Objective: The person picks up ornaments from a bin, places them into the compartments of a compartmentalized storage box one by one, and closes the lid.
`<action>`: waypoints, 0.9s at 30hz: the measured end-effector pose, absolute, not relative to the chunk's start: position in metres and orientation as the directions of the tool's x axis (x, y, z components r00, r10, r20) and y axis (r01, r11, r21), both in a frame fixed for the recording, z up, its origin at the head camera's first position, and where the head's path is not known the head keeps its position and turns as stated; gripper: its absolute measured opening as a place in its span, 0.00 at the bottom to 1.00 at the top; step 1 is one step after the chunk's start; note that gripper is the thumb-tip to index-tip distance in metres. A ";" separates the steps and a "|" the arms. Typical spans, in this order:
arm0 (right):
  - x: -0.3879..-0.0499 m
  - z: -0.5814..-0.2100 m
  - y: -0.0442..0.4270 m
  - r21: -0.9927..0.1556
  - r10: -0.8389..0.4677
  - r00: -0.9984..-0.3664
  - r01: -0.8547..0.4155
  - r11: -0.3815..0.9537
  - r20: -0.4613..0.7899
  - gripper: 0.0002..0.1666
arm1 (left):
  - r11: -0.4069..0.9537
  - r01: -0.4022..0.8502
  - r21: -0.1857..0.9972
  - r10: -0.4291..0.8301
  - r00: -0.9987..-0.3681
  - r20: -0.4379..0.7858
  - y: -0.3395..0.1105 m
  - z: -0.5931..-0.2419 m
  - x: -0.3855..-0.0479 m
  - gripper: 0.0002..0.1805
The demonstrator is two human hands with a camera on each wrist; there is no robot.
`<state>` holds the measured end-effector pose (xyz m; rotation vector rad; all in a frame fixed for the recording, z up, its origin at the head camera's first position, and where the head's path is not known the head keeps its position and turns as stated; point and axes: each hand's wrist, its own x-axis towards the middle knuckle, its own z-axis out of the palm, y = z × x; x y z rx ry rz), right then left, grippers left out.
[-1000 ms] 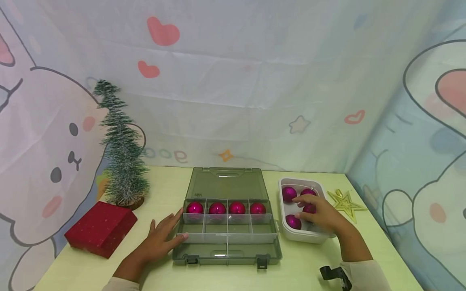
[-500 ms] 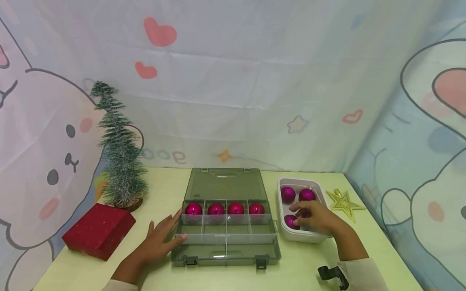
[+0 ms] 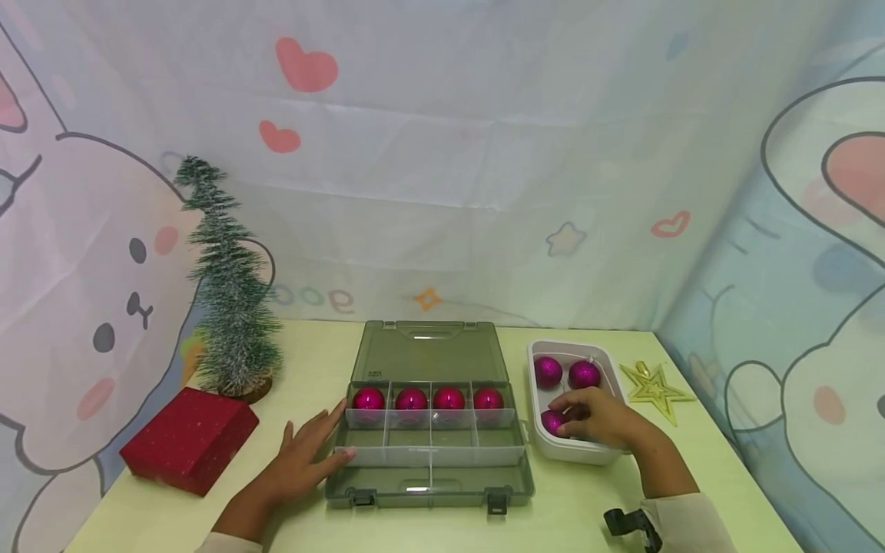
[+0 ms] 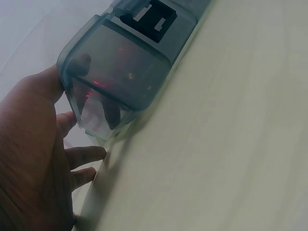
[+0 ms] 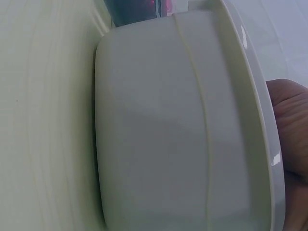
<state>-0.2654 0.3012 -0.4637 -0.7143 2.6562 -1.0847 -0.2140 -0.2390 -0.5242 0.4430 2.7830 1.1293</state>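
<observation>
The green see-through compartment box (image 3: 430, 480) lies with its lid open, and shiny pink-red baubles (image 3: 411, 399) fill its back row of compartments. My left hand (image 3: 304, 457) rests against the box's left side, thumb over the rim and fingers fairly straight; the left wrist view shows this hand (image 4: 33, 130) at the box corner. My right hand (image 3: 598, 418) reaches into the white tub (image 3: 574, 452), its thumb and fingers curled round a purple glitter bauble (image 3: 551, 422) at the front left. Two more purple baubles (image 3: 584, 374) sit behind it. In the right wrist view, the tub wall (image 5: 159, 125) hides the fingertips.
A small frosted Christmas tree (image 3: 231, 307) stands at the back left, behind a dark red box (image 3: 190, 442). To the right of the tub lies a gold star ornament (image 3: 653, 390). A printed curtain (image 3: 442, 192) closes off the back of the table.
My right hand has moved forward-left to nearer inside the tub, its fingers now round the front-left bauble and covering the one at the right. My left hand stays at the box.
</observation>
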 end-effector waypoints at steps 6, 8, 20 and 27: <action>-0.264 -0.466 0.301 -0.691 -0.497 -0.868 -0.356 0.629 -0.005 0.17 | 0.680 0.232 0.695 0.308 -0.951 0.016 -0.240 -0.525 -0.213 0.47; -0.263 -0.463 0.301 -0.698 -0.496 -0.868 -0.353 0.623 -0.004 0.17 | 0.678 0.236 0.696 0.311 -0.950 0.020 -0.240 -0.525 -0.213 0.47; -0.261 -0.447 0.309 -0.621 -0.401 -0.914 -0.348 0.703 0.058 0.18 | 0.671 0.229 0.705 0.312 -0.950 0.011 -0.241 -0.527 -0.214 0.47; -0.264 -0.439 0.313 -0.617 -0.394 -0.910 -0.384 0.687 0.127 0.22 | 0.672 0.235 0.702 0.314 -0.949 0.017 -0.240 -0.525 -0.214 0.47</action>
